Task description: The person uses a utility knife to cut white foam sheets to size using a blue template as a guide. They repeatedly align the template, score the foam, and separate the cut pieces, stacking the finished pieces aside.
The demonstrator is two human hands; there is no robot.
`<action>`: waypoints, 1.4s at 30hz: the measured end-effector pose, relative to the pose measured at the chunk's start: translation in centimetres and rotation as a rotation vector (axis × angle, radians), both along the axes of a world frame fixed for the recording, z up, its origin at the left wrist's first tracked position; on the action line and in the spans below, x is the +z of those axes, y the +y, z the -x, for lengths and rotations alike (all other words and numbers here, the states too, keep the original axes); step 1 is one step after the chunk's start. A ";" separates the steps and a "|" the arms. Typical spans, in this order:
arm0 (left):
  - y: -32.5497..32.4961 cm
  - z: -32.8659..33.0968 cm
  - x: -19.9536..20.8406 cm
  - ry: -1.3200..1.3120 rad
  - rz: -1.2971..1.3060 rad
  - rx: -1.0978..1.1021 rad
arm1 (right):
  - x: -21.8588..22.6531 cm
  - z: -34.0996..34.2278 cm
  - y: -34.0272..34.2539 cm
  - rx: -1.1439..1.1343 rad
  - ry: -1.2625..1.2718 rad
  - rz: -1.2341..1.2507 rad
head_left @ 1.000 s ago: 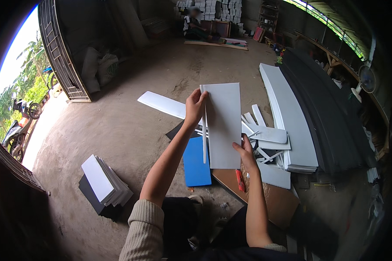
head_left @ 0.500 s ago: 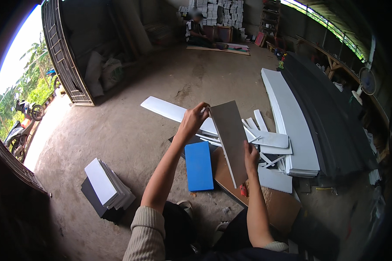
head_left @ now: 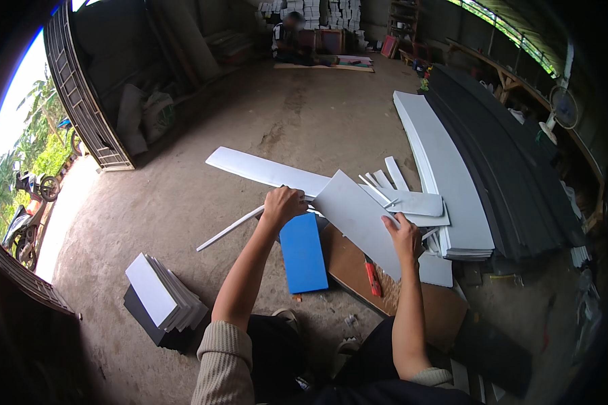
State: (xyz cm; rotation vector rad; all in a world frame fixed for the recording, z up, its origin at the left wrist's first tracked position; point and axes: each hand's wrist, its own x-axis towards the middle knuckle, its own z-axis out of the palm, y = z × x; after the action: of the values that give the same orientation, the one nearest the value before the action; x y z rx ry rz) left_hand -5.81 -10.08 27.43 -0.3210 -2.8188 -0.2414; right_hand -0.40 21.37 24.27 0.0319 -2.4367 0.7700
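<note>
My right hand (head_left: 405, 236) grips the right edge of a pale rectangular foam-like sheet (head_left: 358, 219), held tilted above the floor. Closed fingers of my left hand (head_left: 284, 204) are at a thin white strip (head_left: 230, 228), which sticks out toward the lower left; the sheet's left corner is close to those fingertips. Below the hands lie a blue rectangular block (head_left: 304, 253) and a brown board (head_left: 344, 263). On the board rests a red-handled cutter (head_left: 373, 278), its upper end close to the sheet's lower edge.
White offcuts (head_left: 412, 202) lie beyond the sheet. Long white sheets (head_left: 446, 169) and dark sheets (head_left: 507, 169) are stacked at right. A pile of cut white pieces (head_left: 157, 290) sits at left on black ones. A person (head_left: 287, 40) sits far back; a fan (head_left: 562, 108) stands right.
The sheet has turned from steeply upright to a flatter tilt. My left hand has moved lower and left, and the thin strip now juts out beside it. More of the cutter shows.
</note>
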 end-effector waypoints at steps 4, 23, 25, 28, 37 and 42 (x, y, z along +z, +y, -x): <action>-5.8 1.0 -3.8 -0.030 -0.339 0.232 | -0.6 -0.7 4.2 -0.225 -0.070 0.136; 3.3 4.5 -8.0 -0.120 -0.788 0.104 | -7.4 1.9 0.4 -0.009 -0.397 0.640; 4.2 2.6 -8.4 -0.253 -0.793 -0.087 | -7.3 2.4 -0.7 0.082 -0.381 0.720; 4.0 -1.7 -8.7 -0.706 -0.854 -0.163 | -6.5 2.2 -4.7 0.216 -0.435 0.847; -9.1 -15.1 -6.1 -0.386 -1.271 -0.039 | -4.0 -3.2 -19.4 0.866 -0.786 0.994; -16.5 -28.0 -8.9 0.144 -1.172 0.450 | -5.0 -9.9 -31.8 1.048 -1.148 0.814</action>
State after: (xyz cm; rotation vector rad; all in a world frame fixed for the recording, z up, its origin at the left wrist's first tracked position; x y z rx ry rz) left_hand 22.16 -26.56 18.52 0.5159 -2.0499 -1.5298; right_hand 9.54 -10.44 19.26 0.7750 -2.6917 2.8146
